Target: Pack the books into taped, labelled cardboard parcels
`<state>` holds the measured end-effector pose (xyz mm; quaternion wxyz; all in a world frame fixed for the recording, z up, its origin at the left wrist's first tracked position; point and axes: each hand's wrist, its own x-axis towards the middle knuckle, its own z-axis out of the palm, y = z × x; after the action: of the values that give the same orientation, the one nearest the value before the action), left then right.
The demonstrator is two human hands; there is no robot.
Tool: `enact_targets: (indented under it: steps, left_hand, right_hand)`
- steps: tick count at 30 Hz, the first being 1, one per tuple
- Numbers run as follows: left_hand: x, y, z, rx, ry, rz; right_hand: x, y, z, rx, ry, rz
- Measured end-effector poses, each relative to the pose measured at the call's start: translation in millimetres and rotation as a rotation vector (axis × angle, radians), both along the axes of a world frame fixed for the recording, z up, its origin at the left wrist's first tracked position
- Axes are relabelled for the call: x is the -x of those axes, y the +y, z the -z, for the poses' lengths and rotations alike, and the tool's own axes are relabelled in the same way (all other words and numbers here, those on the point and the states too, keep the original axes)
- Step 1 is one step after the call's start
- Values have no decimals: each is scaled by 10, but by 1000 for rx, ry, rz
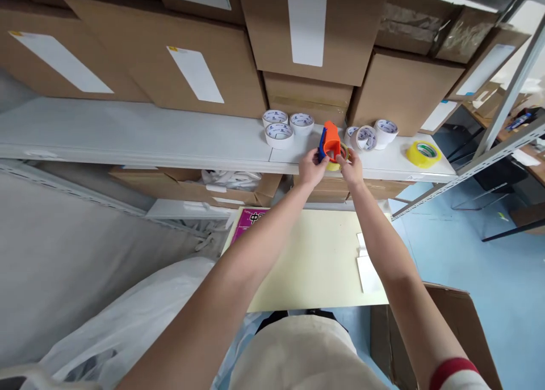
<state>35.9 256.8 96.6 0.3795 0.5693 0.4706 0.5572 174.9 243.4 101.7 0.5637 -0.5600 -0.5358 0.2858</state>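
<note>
Both my arms reach out to a white shelf (pixel 128 134). My left hand (pixel 311 167) is closed on an orange and blue tape dispenser (pixel 330 140) standing at the shelf's front edge. My right hand (pixel 351 167) pinches the yellow tape roll (pixel 337 162) mounted in the dispenser. Three white tape rolls (pixel 280 133) sit just left of the dispenser, and more white rolls (pixel 374 134) lie to its right. A loose yellow tape roll (pixel 423 153) rests further right on the shelf.
Large labelled cardboard boxes (pixel 191 66) fill the shelf behind the rolls. Below lie a pale yellow board (pixel 315 265), an open box (pixel 460 333) at lower right, and a white plastic bag (pixel 128 322) at lower left. A metal rack post (pixel 511 89) stands right.
</note>
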Motion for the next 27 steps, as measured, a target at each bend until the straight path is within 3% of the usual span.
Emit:
enact_targets:
  steps: [4,7,9,11,14,20,23,27]
  left_hand:
    - [32,-521,34,-84,-50,-16]
    - [57,-1101,110,-102,-46,-13]
    - [46,-1515,231,-40,-37,18]
    - [8,-1898,434,48,-50,34]
    - [-73,-2355,883,231,-62,83]
    - [-118,-2897,1856,616,-27,196]
    - [-125,-3034,2150,753,-52,231]
    - [-171,-3095,2315,850,-122,253]
  right_hand:
    - [-9,-510,-19,-19,26,-12]
    - [-34,-1119,45,-36,-12,-47]
    - [-56,-1557,182,20,-6,-74]
    - [-86,-1962,422,97,24,-69]
    - [-140,-2461,954,237,99,2]
    - [-167,-3159,2045,510,181,97]
    - [-158,-3346,2349,598,168,144]
    - [-180,-3445,2533,643,191,167]
